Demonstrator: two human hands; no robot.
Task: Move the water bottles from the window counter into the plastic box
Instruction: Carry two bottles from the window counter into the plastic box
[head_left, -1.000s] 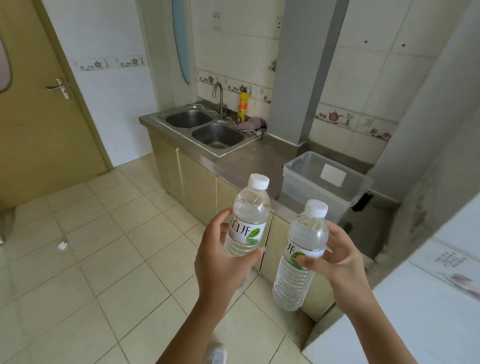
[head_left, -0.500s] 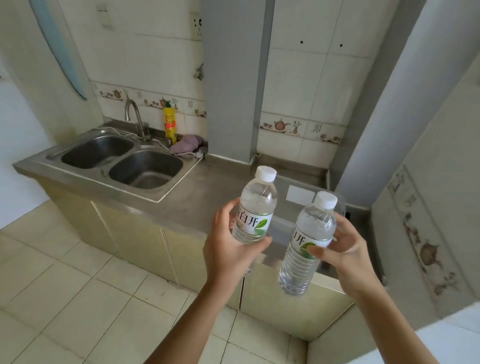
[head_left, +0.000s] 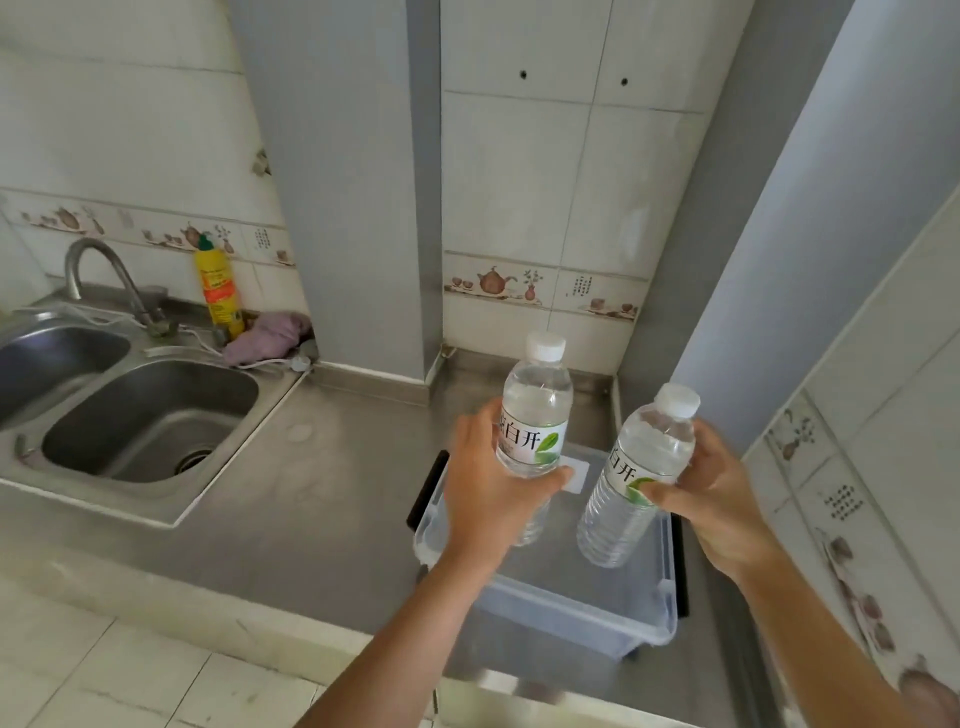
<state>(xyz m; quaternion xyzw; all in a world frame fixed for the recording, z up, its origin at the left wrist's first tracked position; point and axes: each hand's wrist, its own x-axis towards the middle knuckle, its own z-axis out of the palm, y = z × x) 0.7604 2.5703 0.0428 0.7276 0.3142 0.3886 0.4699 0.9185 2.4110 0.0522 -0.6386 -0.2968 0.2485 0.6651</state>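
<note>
A steel counter (head_left: 322, 493) carries the clear plastic box (head_left: 582, 608). Above its opening, the left hand (head_left: 488, 499) grips one water bottle (head_left: 535, 415) upright; the right hand (head_left: 711, 493) holds a second bottle (head_left: 639, 467), tilted.

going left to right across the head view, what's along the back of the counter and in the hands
faucet → yellow bottle → purple cloth → left hand holding the left water bottle → right water bottle → right hand
</note>
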